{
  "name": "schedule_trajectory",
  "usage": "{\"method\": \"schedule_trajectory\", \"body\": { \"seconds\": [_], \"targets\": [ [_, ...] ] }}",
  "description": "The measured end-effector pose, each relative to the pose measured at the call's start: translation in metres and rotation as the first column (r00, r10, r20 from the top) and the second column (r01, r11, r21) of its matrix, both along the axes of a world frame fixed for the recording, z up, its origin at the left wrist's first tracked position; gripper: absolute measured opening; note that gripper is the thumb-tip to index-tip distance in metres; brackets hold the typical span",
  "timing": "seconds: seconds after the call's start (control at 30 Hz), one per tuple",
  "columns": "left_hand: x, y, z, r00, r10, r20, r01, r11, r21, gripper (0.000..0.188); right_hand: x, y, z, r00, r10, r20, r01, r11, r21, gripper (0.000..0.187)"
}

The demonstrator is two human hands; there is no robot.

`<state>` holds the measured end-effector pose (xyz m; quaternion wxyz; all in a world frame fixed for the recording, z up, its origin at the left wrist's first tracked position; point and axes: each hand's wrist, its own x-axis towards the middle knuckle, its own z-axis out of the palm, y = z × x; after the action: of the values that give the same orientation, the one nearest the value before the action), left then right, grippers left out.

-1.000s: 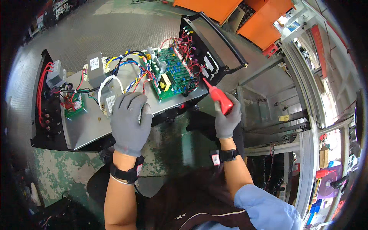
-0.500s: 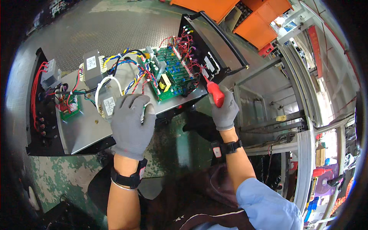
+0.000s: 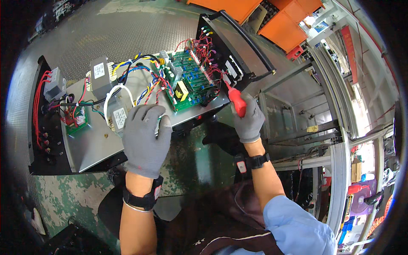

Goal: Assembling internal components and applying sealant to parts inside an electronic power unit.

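My right hand (image 3: pixel 250 121), in a grey knit glove, is closed around the red handle of a screwdriver (image 3: pixel 237 102). Its tip points at the black end panel (image 3: pixel 219 46) of an opened electrical unit, close to red wires; the exact contact point is too small to make out. Gloved in grey as well, my left hand (image 3: pixel 146 138) lies over the near edge of the unit's metal base plate (image 3: pixel 91 146), fingers slightly bent and thumb apart, beside a transformer (image 3: pixel 119 111). On the plate sits a green circuit board (image 3: pixel 193 80) with many plugged wires.
A second transformer (image 3: pixel 100 80) and a small green board (image 3: pixel 78 121) stand toward the left black panel (image 3: pixel 40 106). A black bar handle (image 3: pixel 248 40) juts out past the right panel. Metal racking (image 3: pixel 297 131) fills the right side; orange cabinets (image 3: pixel 282 32) are behind.
Hardly anything differs. The right hand and screwdriver have shifted very slightly, the tip staying by the right panel. The left hand keeps its place.
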<state>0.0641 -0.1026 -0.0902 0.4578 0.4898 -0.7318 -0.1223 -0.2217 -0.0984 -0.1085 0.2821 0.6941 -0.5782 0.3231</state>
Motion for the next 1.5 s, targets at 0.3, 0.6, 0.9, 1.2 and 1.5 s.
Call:
{"method": "schedule_trajectory", "body": {
  "seconds": [0.3, 0.6, 0.9, 1.2, 1.5],
  "targets": [
    [0.002, 0.001, 0.001, 1.0, 0.01, 0.006, -0.01, 1.0, -0.027, 0.017, 0.002, 0.0, 0.006, 0.999, -0.052, -0.006, 0.052, 0.996, 0.073, 0.043],
    [0.008, 0.002, 0.001, 1.0, 0.006, -0.011, -0.006, 1.0, 0.026, 0.016, 0.007, 0.001, 0.015, 0.997, -0.06, 0.046, 0.055, 0.993, 0.103, 0.041],
    [0.009, 0.002, 0.002, 0.999, 0.003, -0.032, -0.002, 1.0, 0.025, 0.016, 0.005, -0.013, 0.013, 1.0, 0.005, 0.004, -0.005, 0.997, 0.076, 0.043],
    [0.009, 0.0, 0.003, 0.999, 0.014, -0.036, -0.015, 1.0, -0.017, 0.015, 0.021, -0.039, 0.041, 0.985, -0.043, -0.165, 0.093, 0.947, 0.306, 0.035],
    [0.021, 0.004, 0.006, 0.997, 0.03, -0.065, -0.028, 0.999, 0.034, 0.017, 0.013, -0.026, 0.048, 0.962, 0.096, -0.257, -0.009, 0.948, 0.318, 0.039]
  ]
}}
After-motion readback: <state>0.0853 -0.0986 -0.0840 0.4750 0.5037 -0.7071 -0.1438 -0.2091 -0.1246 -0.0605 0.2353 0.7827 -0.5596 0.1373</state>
